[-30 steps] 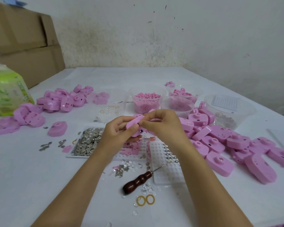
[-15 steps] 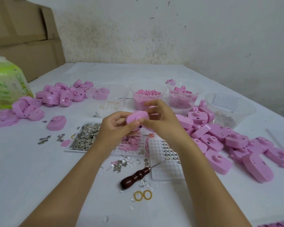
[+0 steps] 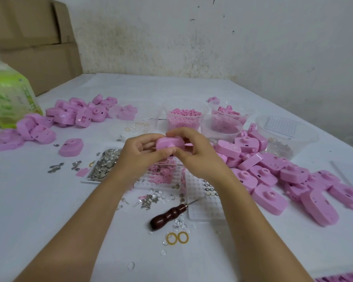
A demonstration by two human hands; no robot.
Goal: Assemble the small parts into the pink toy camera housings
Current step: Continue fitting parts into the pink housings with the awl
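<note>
A pink toy camera housing [image 3: 169,143] is held above the table's middle by both hands. My left hand [image 3: 139,153] grips its left end with curled fingers and thumb. My right hand [image 3: 194,149] curls over its top and right end, thumb beneath. Any small part between the fingers is hidden. A large pile of pink housings [image 3: 289,178] lies to the right. Another pile of housings [image 3: 69,117] lies at the left, with a single housing [image 3: 70,147] near it.
A wooden-handled awl [image 3: 167,215] and two yellow rings [image 3: 176,238] lie in front. White grid trays [image 3: 202,192], a tray of metal bits [image 3: 102,165], clear tubs of pink parts [image 3: 183,117] and a green bottle [image 3: 6,98] surround the hands.
The housing was turned in my hands from edge-on to showing its broad face. Both hands stayed together over the trays and kept hold of it.
</note>
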